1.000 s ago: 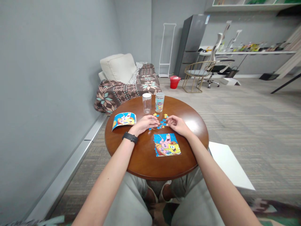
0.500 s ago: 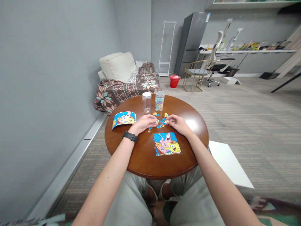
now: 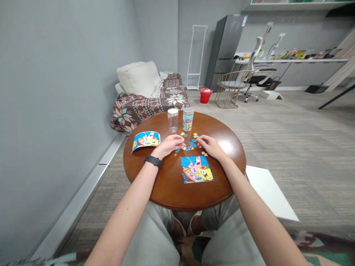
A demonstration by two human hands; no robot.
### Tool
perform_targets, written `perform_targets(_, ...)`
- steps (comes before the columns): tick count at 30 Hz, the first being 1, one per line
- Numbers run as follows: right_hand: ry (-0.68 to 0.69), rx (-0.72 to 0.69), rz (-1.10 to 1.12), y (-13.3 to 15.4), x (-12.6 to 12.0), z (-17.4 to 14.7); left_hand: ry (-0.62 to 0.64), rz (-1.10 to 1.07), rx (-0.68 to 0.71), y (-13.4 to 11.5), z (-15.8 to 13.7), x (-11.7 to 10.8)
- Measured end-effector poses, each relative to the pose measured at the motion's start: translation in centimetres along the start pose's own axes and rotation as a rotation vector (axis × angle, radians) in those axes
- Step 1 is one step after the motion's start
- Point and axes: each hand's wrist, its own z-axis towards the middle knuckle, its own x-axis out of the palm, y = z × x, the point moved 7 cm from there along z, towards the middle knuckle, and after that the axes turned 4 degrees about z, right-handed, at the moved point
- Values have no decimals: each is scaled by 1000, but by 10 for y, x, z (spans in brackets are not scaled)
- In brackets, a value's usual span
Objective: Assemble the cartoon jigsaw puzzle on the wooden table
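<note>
My left hand (image 3: pixel 172 145), with a black watch on its wrist, rests at the left of a small heap of loose jigsaw pieces (image 3: pixel 190 144). Its fingers are curled in at a pale pink puzzle piece, partly covered by the fingertips. On the other side my right hand (image 3: pixel 210 145) hovers low beside the heap, thumb and fingers bent and slightly apart, with nothing seen between them. A pinkish puzzle piece (image 3: pixel 204 153) lies just under it. Nearer to me is the joined part of the puzzle (image 3: pixel 197 169), a cartoon boat scene with a jagged left edge.
The round brown table (image 3: pixel 166 188) carries a curled picture sheet (image 3: pixel 146 140) at left. At the back stand a clear jar (image 3: pixel 173 122) with a white lid and a printed tin (image 3: pixel 188 120). Beyond are a patterned couch (image 3: pixel 149 107) and a red bin (image 3: pixel 205 96).
A pinkish puzzle piece now lies below my right hand, whose fingers have moved off the pieces. The left fingers have shifted slightly, and a pale piece shows by their tips.
</note>
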Motion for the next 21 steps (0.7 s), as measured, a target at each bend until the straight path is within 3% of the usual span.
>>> perform_targets(4,-26,-2,-63,6,-5,-4,-27,317,168,-14,-2,2)
perform_targets(9,179,-3,-127,8,0,-10,44,692,282,-21,-7,10)
perform_targets(14,283,-77,-144,11,1,-14,19,694,262,-18,-4,6)
perform_targets(19,234,-100,-181,7,3,-11,-18,744,307,-20,-5,5)
perform_targets(21,153,-72,-208,2,-2,-8,-59,812,321,-22,-6,3)
